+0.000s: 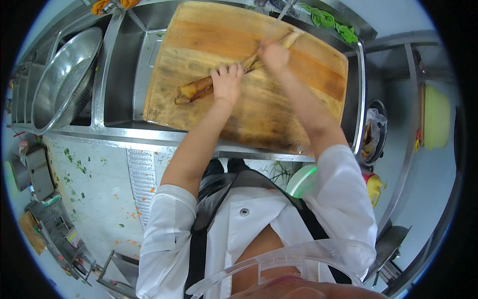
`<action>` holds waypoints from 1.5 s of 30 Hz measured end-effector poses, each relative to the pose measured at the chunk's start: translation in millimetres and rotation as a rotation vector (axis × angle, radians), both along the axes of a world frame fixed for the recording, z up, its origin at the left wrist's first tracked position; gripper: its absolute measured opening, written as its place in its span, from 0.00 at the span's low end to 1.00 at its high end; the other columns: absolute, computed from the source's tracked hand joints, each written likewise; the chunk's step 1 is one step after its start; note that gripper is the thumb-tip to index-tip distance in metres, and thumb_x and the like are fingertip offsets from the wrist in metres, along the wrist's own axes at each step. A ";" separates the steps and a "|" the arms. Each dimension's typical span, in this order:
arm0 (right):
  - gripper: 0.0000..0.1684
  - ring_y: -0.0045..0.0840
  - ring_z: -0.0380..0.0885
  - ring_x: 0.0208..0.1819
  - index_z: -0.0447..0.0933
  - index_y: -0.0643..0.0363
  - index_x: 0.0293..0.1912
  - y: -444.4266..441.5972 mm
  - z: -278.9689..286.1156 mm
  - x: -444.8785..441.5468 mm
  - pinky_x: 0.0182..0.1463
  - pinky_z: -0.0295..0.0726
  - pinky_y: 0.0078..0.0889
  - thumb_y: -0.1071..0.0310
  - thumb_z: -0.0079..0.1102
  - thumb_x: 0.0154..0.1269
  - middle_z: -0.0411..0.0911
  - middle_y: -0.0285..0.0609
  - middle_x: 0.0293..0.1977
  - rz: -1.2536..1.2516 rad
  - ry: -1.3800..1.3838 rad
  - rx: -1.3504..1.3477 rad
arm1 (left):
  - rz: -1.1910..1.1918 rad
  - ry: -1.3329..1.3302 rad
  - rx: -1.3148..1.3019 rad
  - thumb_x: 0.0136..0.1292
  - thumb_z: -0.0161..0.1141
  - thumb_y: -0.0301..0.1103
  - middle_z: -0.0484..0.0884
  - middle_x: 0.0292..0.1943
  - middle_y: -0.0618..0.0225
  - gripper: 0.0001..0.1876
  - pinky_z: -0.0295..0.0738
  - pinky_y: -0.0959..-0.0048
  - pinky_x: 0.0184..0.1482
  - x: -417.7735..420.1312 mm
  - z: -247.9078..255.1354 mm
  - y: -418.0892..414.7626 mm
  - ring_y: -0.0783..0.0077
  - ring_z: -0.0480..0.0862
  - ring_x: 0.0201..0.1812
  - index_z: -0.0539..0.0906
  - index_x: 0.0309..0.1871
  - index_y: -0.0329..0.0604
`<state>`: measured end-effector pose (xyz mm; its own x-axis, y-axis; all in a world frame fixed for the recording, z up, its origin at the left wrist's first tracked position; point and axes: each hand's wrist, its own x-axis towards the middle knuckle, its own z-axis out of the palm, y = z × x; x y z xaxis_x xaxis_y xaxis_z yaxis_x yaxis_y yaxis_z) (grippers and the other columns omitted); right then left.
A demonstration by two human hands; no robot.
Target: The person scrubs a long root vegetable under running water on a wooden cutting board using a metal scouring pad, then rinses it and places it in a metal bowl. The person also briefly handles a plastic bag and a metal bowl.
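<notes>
A long brown and yellow plant stalk (194, 89), with a husk-like outside, lies slantwise across the wooden cutting board (179, 123). My left hand (227, 82) presses down over its middle, fingers spread across it. The near left end is split and sticks out past that hand. Thin yellowish strips show between my hands. Blurred by motion, my right hand (275, 58) is curled at the stalk's farther part, and what its fingers hold cannot be made out. Beyond that hand a pale end shows near the board's back edge.
The board rests over a steel sink (123, 74). A large metal colander (63, 82) leans in the left basin. A thin water stream or tap (285, 11) shows at the back, near a green cloth (328, 20). Right of the sink is a lined bin (373, 130). Vegetable scraps (78, 164) litter the floor.
</notes>
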<state>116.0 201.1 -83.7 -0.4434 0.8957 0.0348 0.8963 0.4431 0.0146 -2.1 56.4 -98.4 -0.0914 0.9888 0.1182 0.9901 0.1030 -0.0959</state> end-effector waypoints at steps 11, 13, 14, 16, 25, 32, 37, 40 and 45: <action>0.15 0.41 0.80 0.33 0.74 0.59 0.35 -46.7 7.6 -41.4 0.34 0.77 0.45 0.57 0.46 0.60 0.79 0.53 0.31 -0.155 0.165 -0.078 | 0.042 -0.016 -0.080 0.63 0.48 0.49 0.72 0.45 0.68 0.23 0.62 0.57 0.46 5.0 -4.3 15.1 0.62 0.71 0.45 0.68 0.56 0.45; 0.17 0.42 0.79 0.32 0.73 0.60 0.36 -13.6 -4.5 -7.4 0.37 0.76 0.49 0.55 0.46 0.60 0.78 0.55 0.30 -0.079 0.113 -0.116 | 0.019 -0.074 -0.081 0.63 0.47 0.51 0.72 0.46 0.68 0.25 0.62 0.57 0.48 0.4 -5.1 7.5 0.62 0.70 0.46 0.68 0.56 0.45; 0.17 0.43 0.79 0.32 0.74 0.59 0.36 8.1 -0.4 16.4 0.37 0.77 0.48 0.55 0.46 0.60 0.79 0.54 0.30 -0.106 -0.042 -0.033 | 0.007 -0.096 -0.089 0.63 0.47 0.52 0.71 0.47 0.68 0.26 0.61 0.57 0.48 -1.6 -2.1 5.6 0.62 0.70 0.47 0.67 0.57 0.44; 0.16 0.43 0.79 0.33 0.74 0.58 0.36 33.4 -4.6 36.8 0.37 0.77 0.46 0.56 0.46 0.60 0.79 0.54 0.30 -0.152 -0.163 0.199 | 0.013 -0.087 -0.110 0.63 0.46 0.54 0.70 0.49 0.67 0.29 0.61 0.57 0.50 -3.2 3.4 8.5 0.63 0.69 0.49 0.65 0.60 0.44; 0.13 0.40 0.80 0.28 0.74 0.55 0.37 -55.5 -11.7 4.5 0.30 0.78 0.47 0.59 0.47 0.59 0.78 0.47 0.28 -0.027 0.150 0.058 | 0.053 -0.097 -0.183 0.65 0.40 0.57 0.49 0.70 0.68 0.37 0.51 0.48 0.61 15.5 6.0 9.8 0.58 0.54 0.66 0.46 0.71 0.48; 0.15 0.41 0.79 0.28 0.74 0.56 0.34 -17.3 -7.5 26.8 0.31 0.77 0.48 0.55 0.49 0.58 0.79 0.50 0.29 -0.283 0.201 0.078 | -0.168 -0.084 -0.222 0.68 0.38 0.52 0.38 0.73 0.75 0.30 0.39 0.41 0.66 14.0 16.3 -1.3 0.58 0.40 0.72 0.49 0.71 0.56; 0.15 0.42 0.79 0.32 0.74 0.58 0.34 -68.6 -4.0 -4.8 0.34 0.77 0.46 0.56 0.49 0.57 0.77 0.50 0.29 -0.132 0.203 0.016 | -0.073 -0.034 -0.325 0.69 0.37 0.50 0.39 0.72 0.76 0.27 0.44 0.44 0.65 21.0 22.8 10.0 0.59 0.43 0.71 0.52 0.70 0.61; 0.14 0.36 0.80 0.28 0.76 0.56 0.32 11.0 -26.1 65.9 0.28 0.76 0.41 0.56 0.50 0.57 0.79 0.47 0.27 -0.101 -0.016 0.281 | -0.105 -0.098 -0.291 0.68 0.38 0.49 0.41 0.72 0.74 0.27 0.46 0.47 0.65 16.7 11.8 14.3 0.59 0.46 0.70 0.53 0.69 0.63; 0.13 0.36 0.80 0.28 0.76 0.56 0.33 1.5 -3.5 55.5 0.31 0.77 0.42 0.58 0.49 0.56 0.80 0.45 0.28 -0.316 0.023 0.052 | -0.089 -0.173 -0.217 0.68 0.40 0.50 0.46 0.71 0.72 0.27 0.49 0.49 0.63 16.8 11.4 18.8 0.59 0.52 0.68 0.55 0.69 0.62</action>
<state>171.5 202.6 -87.1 -0.1421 0.9856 0.0913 0.9898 0.1420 0.0077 14.7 75.2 -87.0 -0.0036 0.9943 -0.1064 0.9978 0.0106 0.0652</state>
